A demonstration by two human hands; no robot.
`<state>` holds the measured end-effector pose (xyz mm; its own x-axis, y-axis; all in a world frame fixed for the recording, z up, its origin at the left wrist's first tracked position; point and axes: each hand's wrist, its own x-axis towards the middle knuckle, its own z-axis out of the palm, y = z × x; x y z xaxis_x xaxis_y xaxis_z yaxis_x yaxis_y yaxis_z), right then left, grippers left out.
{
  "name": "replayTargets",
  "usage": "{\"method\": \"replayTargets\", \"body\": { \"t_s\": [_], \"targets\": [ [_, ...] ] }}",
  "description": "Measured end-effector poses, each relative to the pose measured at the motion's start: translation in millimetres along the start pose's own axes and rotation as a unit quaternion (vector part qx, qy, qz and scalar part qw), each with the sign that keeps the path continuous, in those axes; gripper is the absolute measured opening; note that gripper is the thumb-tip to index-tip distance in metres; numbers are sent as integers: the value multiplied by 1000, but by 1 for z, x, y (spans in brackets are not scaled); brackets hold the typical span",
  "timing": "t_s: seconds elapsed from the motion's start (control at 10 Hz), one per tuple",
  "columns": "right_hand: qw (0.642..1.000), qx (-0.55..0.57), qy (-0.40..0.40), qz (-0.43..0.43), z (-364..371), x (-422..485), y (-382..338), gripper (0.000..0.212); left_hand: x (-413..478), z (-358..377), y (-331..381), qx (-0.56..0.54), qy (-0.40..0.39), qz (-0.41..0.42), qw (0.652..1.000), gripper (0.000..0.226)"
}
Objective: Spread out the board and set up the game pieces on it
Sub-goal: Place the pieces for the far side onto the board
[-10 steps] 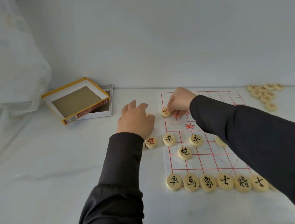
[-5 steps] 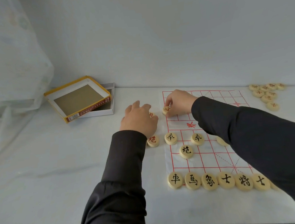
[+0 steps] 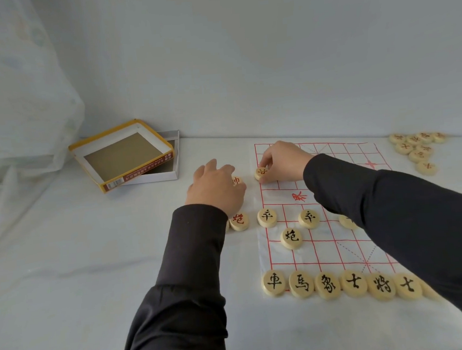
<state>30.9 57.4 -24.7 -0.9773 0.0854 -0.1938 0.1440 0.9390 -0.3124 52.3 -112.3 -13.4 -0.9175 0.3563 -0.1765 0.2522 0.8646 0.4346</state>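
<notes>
Fingers [image 3: 268, 164] of the right hand [image 3: 285, 161] pinch a face-up piece [image 3: 261, 173]; beneath them the board [image 3: 340, 239] runs lengthwise toward the wall [image 3: 243, 63], on a white table [image 3: 92, 254]; left hand [image 3: 216, 189] hold unclear.

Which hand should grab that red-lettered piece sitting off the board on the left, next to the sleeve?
Left, probably. The left hand lies right beside the red-lettered piece, off the left edge of the board, while the right hand is busy pinching a second piece.

Head view: close, forward-down over table [image 3: 66, 270].
</notes>
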Motion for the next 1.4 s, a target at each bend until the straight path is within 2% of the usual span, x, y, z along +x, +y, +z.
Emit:
{"method": "replayTargets", "body": {
  "t_s": [0.7, 0.8, 0.9, 1.1, 1.2, 1.4],
  "targets": [
    [998, -64, 3, -4, 1, -1, -4, 31, -1, -3, -2, 17, -20, -6, 1000, 52],
    [998, -58, 10, -8, -1, -4, -2, 38, -1, -3, -3, 19, -25, -10, 999, 52],
    [999, -44, 23, -13, -5, -7, -1, 42, -2, -4, -4, 19, -31, -8, 999, 51],
    [987, 105, 121, -8, -12, -20, -2, 18, -3, -10, -15, 1, -61, -27, 998, 51],
    [977, 154, 150, -4, -9, -30, -3, 18, -6, -14, -18, 11, -92, -38, 995, 46],
    [984, 141, 98, -39, 10, -49, -13, 17, -8, -19, -29, 14, -118, -62, 991, 49]
  ]
}}
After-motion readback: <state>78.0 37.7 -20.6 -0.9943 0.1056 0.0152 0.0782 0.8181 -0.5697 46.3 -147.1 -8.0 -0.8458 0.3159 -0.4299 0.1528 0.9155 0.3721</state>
